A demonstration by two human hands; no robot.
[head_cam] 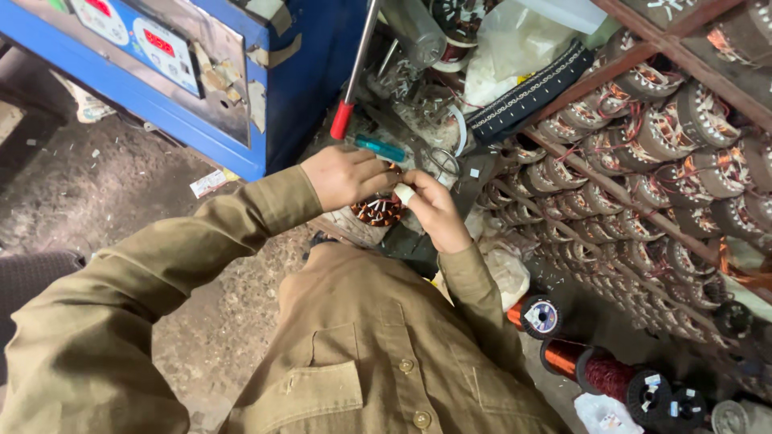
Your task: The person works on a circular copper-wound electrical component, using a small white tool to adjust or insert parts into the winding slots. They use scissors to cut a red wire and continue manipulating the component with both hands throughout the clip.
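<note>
Fingers [366, 170] of my left hand [342, 177] curl over the coil [376, 211]. My right hand [434, 209] pinches white tape [404, 193] beside it.

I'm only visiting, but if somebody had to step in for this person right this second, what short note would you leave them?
Left hand: fingers closed on the copper-wound coil, steadying it.
Right hand: grip pinches a small white piece against the coil's edge.
The coil sits between both hands, above the lap. A teal-handled tool and a red-handled tool lie just beyond. Copper wire spools are at the right, by racks of wound coils.
Done: the coil is already wound.
Left: the white piece is not yet released.
</note>
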